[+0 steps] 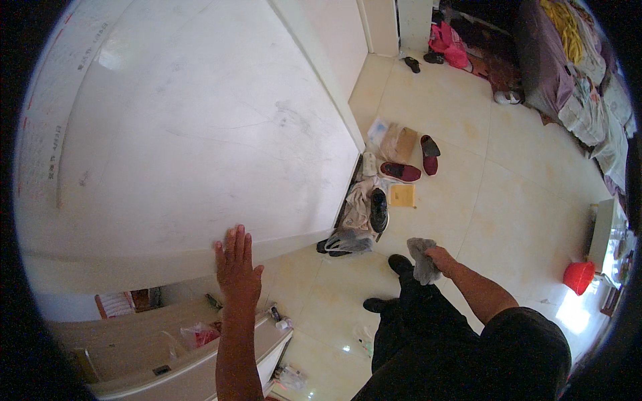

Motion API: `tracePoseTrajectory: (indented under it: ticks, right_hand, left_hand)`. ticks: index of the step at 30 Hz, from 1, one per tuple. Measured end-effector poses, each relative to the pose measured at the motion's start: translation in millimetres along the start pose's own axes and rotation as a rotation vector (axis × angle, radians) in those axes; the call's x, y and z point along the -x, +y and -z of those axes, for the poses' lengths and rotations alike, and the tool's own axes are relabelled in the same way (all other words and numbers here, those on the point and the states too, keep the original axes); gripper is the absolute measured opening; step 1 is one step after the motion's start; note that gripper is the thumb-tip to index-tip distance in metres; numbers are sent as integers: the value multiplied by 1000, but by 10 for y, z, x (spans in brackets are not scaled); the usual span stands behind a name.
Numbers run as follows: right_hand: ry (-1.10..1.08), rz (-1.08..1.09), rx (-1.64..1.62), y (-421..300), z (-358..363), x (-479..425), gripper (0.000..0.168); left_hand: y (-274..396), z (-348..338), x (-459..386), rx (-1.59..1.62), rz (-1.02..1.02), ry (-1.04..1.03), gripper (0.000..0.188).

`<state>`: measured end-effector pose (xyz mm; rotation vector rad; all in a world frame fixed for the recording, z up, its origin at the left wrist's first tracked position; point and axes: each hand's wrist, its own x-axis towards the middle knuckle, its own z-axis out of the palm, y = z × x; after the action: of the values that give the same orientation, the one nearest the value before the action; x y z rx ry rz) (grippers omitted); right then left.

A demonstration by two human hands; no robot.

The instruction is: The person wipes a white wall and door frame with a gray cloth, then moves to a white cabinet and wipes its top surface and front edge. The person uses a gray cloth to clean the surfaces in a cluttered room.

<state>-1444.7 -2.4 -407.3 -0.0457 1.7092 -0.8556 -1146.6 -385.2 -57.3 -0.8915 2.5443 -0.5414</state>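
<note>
My left hand (238,273) is raised with its palm towards a large white panel (200,150). Its fingers are extended and overlap the panel's near edge; whether the palm touches cannot be told. Grey smudges and thin scratches mark the panel's surface. In my right hand (443,260) is a crumpled grey cloth (424,258), hanging above my leg and away from the panel.
Beside the panel's foot lie maroon shoes (401,172), a black shoe (379,208), a yellow box (403,195) and a plastic bag (351,240). A shelf (145,336) holding small items stands below left. A red bucket (579,278) and a bed with piled bedding (544,75) are on the right.
</note>
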Motion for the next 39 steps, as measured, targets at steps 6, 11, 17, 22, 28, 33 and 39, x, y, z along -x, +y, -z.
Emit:
tracePoseTrajectory:
  ticks: [6,11,17,22,28,33,39]
  right_hand:
    - [-47,-14,75,6,-61,140,45]
    - [16,33,104,231,13,156,50]
    - [-18,270,322,85,-94,278,51]
    - [-52,156,-53,-293,-751,449,40]
    - [-452,200,-334,-1553,-1436,1284,42]
    - [-422,712,1,-2540,-1856,1536,42]
    - [-449,1155,-3,-3768,-2271,2329,42]
  left_hand:
    - [-167,-370,501,28,-43,-81,91]
    - [-278,-302,766,-43,-97,-80,92]
    - [35,-106,744,-11,65,-174,84]
    - [52,294,808,7,154,-64,79]
    - [-553,694,1103,-81,144,26,78]
    - [-553,784,1293,-76,236,74,85]
    - [-620,1064,1460,-38,374,177,87]
